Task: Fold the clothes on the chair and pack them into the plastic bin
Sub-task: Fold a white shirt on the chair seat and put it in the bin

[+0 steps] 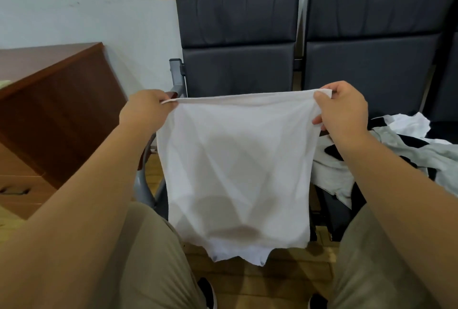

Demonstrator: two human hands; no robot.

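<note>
We hold a white garment up in front of the left black chair, spread flat between both hands. Our left hand pinches its top left corner between the thumb and curled fingers. Our right hand grips the top right corner, fingers curled round the bunched edge. The cloth hangs down between our knees, its lower edge uneven. On the next seat to the right lies a heap of grey, white and black clothes. A brown wooden cabinet stands to the left.
</note>
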